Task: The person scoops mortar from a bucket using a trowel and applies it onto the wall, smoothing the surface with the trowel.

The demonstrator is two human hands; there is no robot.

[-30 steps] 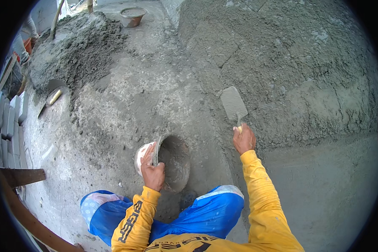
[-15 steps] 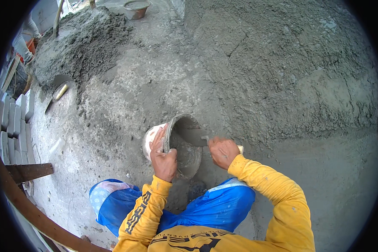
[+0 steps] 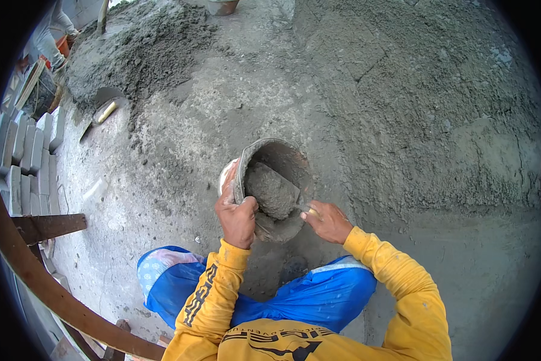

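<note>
A round bucket (image 3: 241,174) with a mortar-crusted rim is tilted in front of my knees, its mouth turned up and to the right. My left hand (image 3: 236,219) grips the rim on its near left side, thumb over the edge. My right hand (image 3: 329,222) is closed round the pale handle of a trowel (image 3: 297,191). The blade lies inside the bucket's mouth, carrying a heap of wet grey mortar (image 3: 271,191). Most of the blade is hidden under that heap.
A second trowel (image 3: 105,113) lies by a large mortar pile (image 3: 144,54) at far left. Stacked grey blocks (image 3: 33,150) and a wooden beam (image 3: 51,227) stand left. Rough plaster (image 3: 427,108) spreads at right. Another person's legs (image 3: 46,42) show at far left; another bucket (image 3: 223,6) stands beyond.
The trowel blade has turned and now bears a heap of mortar. The bucket's mouth faces more upward, and my right hand has rolled over with the handle. The view has shifted slightly.
</note>
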